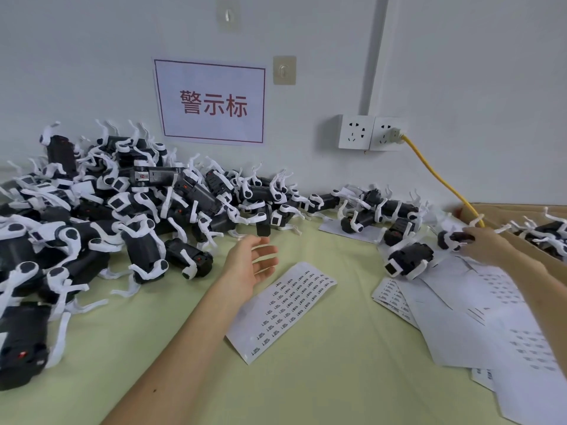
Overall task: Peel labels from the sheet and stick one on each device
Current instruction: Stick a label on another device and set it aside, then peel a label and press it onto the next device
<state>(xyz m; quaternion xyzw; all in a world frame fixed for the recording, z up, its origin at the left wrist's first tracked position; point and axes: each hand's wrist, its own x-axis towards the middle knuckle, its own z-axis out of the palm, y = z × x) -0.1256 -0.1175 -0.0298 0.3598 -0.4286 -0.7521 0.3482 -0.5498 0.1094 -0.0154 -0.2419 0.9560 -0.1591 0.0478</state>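
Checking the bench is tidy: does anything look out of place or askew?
Yes. At the right, loose paper sheets lie fanned and overlapping, with a device lying on them. At the left, a heap of devices is tangled against the wall.

Looks like a small factory labelling stn: big heap of identical blk/white devices [144,250] on a pale-green tabletop [306,378], more in a cardboard box [506,211] at right. Stacks of label sheets [454,317], printed red-bordered wall sign [211,101], surface-mounted sockets [371,132] w/ conduit [376,56], yellow cable [435,176] plugged in.
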